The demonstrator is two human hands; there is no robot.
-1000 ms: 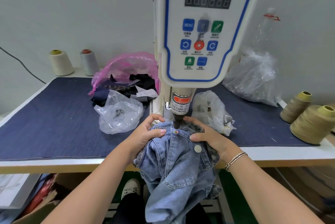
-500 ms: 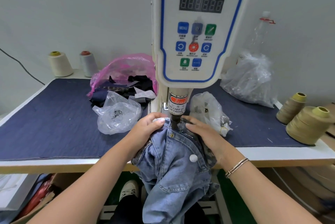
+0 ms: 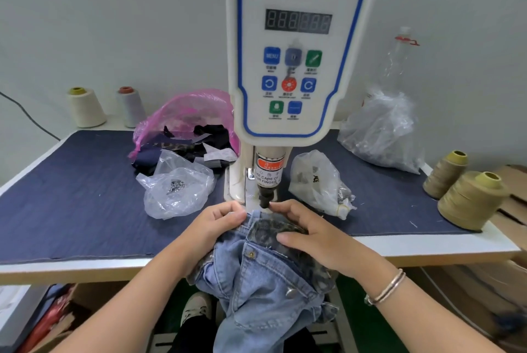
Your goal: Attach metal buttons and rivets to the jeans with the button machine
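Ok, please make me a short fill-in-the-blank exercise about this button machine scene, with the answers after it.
1. Both hands, left hand and right hand, hold the ____ under the machine's punch.
2. The bag holding dark fabric scraps is ____ in colour.
3. The bracelet sits on the ____ wrist.
4. The machine's panel reads "SERVO ____ MACHINE".

Answers: jeans; pink; right; BUTTON

Light blue jeans [image 3: 256, 290], navy table cloth [image 3: 71, 195], pink bag [image 3: 182, 108].
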